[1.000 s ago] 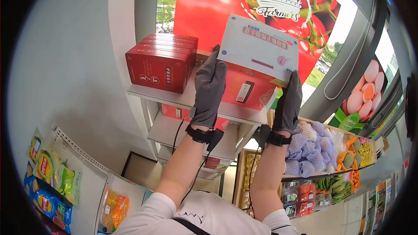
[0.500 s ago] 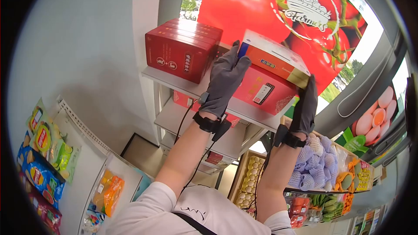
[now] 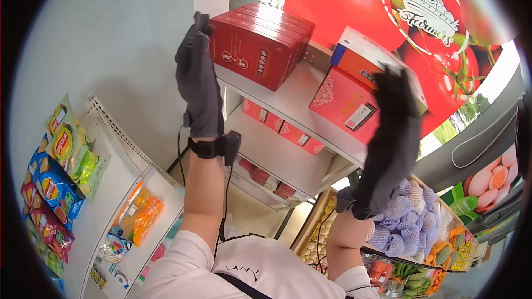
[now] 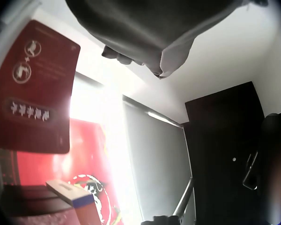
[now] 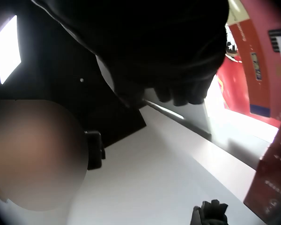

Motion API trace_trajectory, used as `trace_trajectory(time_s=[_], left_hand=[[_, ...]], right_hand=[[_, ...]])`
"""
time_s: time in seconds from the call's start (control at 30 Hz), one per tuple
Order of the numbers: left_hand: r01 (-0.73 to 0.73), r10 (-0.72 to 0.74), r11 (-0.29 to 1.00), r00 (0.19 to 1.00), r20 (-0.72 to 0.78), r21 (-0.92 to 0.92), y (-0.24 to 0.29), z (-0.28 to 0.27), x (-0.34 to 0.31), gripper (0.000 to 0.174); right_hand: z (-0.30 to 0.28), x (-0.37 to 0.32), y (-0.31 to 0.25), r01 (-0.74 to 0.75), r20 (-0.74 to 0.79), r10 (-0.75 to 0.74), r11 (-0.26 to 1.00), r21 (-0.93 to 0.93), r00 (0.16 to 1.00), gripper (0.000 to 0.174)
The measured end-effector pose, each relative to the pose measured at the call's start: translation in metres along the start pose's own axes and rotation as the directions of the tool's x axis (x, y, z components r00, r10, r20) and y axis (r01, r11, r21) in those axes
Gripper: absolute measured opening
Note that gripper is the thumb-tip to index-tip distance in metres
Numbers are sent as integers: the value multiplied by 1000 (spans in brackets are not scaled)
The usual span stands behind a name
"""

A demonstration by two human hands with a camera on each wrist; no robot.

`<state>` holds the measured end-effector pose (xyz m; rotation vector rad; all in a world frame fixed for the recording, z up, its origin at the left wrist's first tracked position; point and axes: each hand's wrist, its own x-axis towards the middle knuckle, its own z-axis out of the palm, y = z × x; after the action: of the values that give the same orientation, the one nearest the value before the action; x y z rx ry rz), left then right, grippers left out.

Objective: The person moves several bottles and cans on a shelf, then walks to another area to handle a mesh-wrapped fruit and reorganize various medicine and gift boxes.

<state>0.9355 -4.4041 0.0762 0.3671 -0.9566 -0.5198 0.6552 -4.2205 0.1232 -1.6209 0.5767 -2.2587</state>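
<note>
Both hands wear dark gloves and are raised to a white top shelf [image 3: 288,102]. My left hand [image 3: 197,72] is held up flat, fingers straight, beside the left end of a stack of dark red boxes [image 3: 260,50]; the left wrist view shows one dark red box [image 4: 30,89] close by. An orange, white and blue box [image 3: 363,55] lies on a pink-red box [image 3: 343,99]. My right hand [image 3: 394,124] is in front of these two boxes with its fingertips near the orange box, holding nothing; touch is unclear. In the right wrist view the glove [image 5: 178,56] is dark.
Lower shelves hold more red boxes [image 3: 282,133]. Snack bags [image 3: 55,177] hang on a rack at the left. Fruit in purple foam nets [image 3: 402,221] fills a bin at the lower right. A red tomato poster [image 3: 354,0] is behind the shelf.
The orange, white and blue box went from held upright to lying flat on the pink-red box. Both hands let go of it; the left hand moved left to the dark red stack.
</note>
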Motion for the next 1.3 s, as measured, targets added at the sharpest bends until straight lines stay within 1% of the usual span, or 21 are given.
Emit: trace_trajectory(time_s=[0.07, 0.23, 0.33, 0.4, 0.47, 0.5, 0.53, 0.57, 0.6, 0.67, 0.7, 0.77, 0.8, 0.9, 0.93, 0.97, 1.0, 1.07, 1.17, 1.23, 1.3], left_hand=[[144, -142, 990, 982, -124, 9, -13, -16, 11, 46], [204, -199, 979, 967, -157, 18, -36, -39, 34, 40], [224, -223, 975, 974, -36, 17, -16, -61, 15, 39], [231, -211, 972, 936, 282, -40, -17, -94, -7, 35], [194, 112, 936, 629, 769, -294, -38, -117, -10, 39], [216, 94, 932, 631, 770, -291, -45, -121, -16, 39], [342, -83, 938, 398, 914, -64, -48, -125, -23, 38], [407, -253, 894, 118, 960, 186, -51, -130, -33, 38], [429, -267, 881, 108, 958, 197, -64, -134, -45, 38], [392, -694, 658, -15, 720, 642, -113, -140, -80, 46], [473, -789, 558, 47, 613, 682, -148, -147, -101, 47], [566, -918, 390, 175, 356, 727, -195, -149, -122, 47], [581, -942, 330, 252, 221, 744, -210, -143, -124, 47], [685, -931, 326, 352, 97, 652, -284, -155, -145, 51], [710, -863, 486, 482, 152, 510, -310, -158, -152, 53], [693, -770, 632, 612, 180, 346, -322, -156, -153, 55], [696, -772, 629, 610, 176, 348, -332, -152, -154, 55], [587, -645, 742, 756, 108, 325, -346, -137, -152, 52], [430, -502, 788, 863, 57, 440, -405, -140, -161, 51], [221, -372, 716, 924, 94, 662, -456, -151, -166, 52], [334, -538, 636, 838, 89, 696, -451, -147, -152, 54]], right_hand=[[26, -7, 17, -304, 111, 312, 949, -81, 944, 60], [23, -18, 53, -499, 155, 518, 854, -149, 841, 61], [9, -29, 57, -636, 288, 729, 684, -358, 622, 58], [-6, -28, 70, -368, 785, 589, 784, -499, 191, 56], [-29, -57, 94, -450, 706, 692, 684, -574, 153, 56], [-45, -80, 113, -512, 630, 769, 586, -628, 107, 56], [-63, -104, 134, -569, 552, 833, 477, -670, 48, 56], [-85, -133, 160, -694, 446, 877, 435, -573, 182, 55], [-108, -160, 186, -793, 306, 906, 409, -451, 294, 55], [-148, -193, 212, -785, -95, 913, 283, -551, 396, 48], [-158, -201, 217, -796, -106, 922, 260, -546, 373, 48], [-171, -219, 230, -299, -188, 702, 37, -954, 686, 44], [-171, -229, 241, -308, -197, 717, 26, -951, 669, 44], [-162, -247, 281, -675, -422, 544, 438, -594, 725, 43], [-154, -248, 290, -685, -427, 554, 429, -590, 715, 43], [-141, -244, 297, -599, -281, 604, 424, -680, 746, 42], [-127, -239, 304, -495, -125, 646, 431, -755, 753, 42], [-104, -231, 327, -371, 41, 678, 450, -812, 734, 41], [-70, -220, 364, -829, -85, 861, 451, -332, 502, 38], [-67, -224, 386, -877, -130, 882, 414, -246, 453, 35], [-68, -221, 403, -909, -151, 903, 377, -176, 403, 33]])
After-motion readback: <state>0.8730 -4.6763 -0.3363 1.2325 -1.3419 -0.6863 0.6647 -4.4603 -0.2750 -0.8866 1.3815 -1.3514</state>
